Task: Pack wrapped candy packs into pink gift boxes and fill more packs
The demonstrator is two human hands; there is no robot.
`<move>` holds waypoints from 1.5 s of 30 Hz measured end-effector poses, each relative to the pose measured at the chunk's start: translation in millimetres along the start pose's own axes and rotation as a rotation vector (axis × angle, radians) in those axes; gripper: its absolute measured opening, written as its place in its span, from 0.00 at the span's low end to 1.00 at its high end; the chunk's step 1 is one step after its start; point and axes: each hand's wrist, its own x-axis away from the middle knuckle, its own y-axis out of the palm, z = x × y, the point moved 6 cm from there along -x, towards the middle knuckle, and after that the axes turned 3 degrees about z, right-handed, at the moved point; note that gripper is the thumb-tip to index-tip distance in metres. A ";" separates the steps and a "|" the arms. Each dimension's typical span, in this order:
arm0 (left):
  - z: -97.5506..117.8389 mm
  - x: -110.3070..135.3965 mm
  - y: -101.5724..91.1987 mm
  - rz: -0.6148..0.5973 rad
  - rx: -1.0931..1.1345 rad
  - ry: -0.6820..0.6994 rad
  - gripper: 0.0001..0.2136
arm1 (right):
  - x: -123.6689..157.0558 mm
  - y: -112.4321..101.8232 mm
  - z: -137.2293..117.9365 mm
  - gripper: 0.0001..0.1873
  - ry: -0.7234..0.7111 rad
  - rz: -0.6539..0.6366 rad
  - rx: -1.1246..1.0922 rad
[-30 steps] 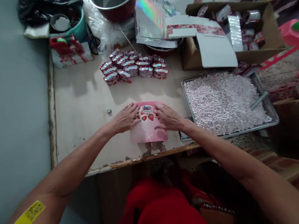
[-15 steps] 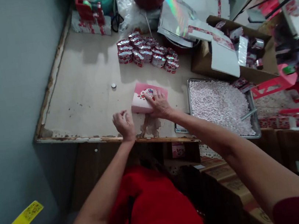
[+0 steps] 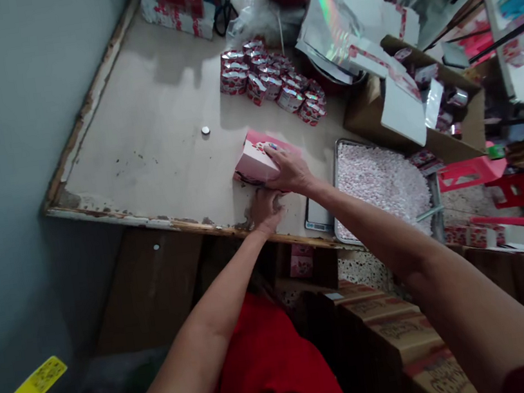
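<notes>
A small pink and white printed carton (image 3: 253, 158) is tilted on the table, its pale side turned towards me. My right hand (image 3: 290, 168) is closed over its top and right side, fingers wrapped across the print. Just below, my left hand (image 3: 265, 210) is curled at the carton's near lower edge, under my right hand. Its fingers are bent and partly hidden, so whatever they hold cannot be made out. A small white round piece (image 3: 205, 131) lies to the left of the carton.
Beyond the carton stand several shiny red-and-white packets (image 3: 269, 78). On the right, a metal tray (image 3: 338, 158) holds pale pink pieces, beside a scale (image 3: 317, 216). Behind it is an open cardboard box (image 3: 363, 104). The table's worn front edge (image 3: 183, 226) runs before me.
My left hand has moved right, from beside the carton to its near edge. The carton has tipped up, and my right hand now grips it rather than resting flat. The view has shifted slightly.
</notes>
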 end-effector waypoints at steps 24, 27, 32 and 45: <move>-31.9 -134.1 -142.8 -0.320 -0.126 0.723 0.08 | 4.4 14.6 -10.3 0.58 0.048 0.037 0.034; -35.0 -131.7 -146.3 -0.253 -0.164 0.770 0.10 | 2.1 16.9 -16.7 0.56 0.029 0.013 0.063; -37.7 -120.0 -141.3 -0.318 -0.221 0.858 0.14 | 4.5 20.7 -13.2 0.50 -0.044 -0.069 0.044; -42.8 -79.4 -126.9 -0.038 -0.120 0.469 0.20 | 15.0 19.1 -25.7 0.50 0.070 -0.041 0.115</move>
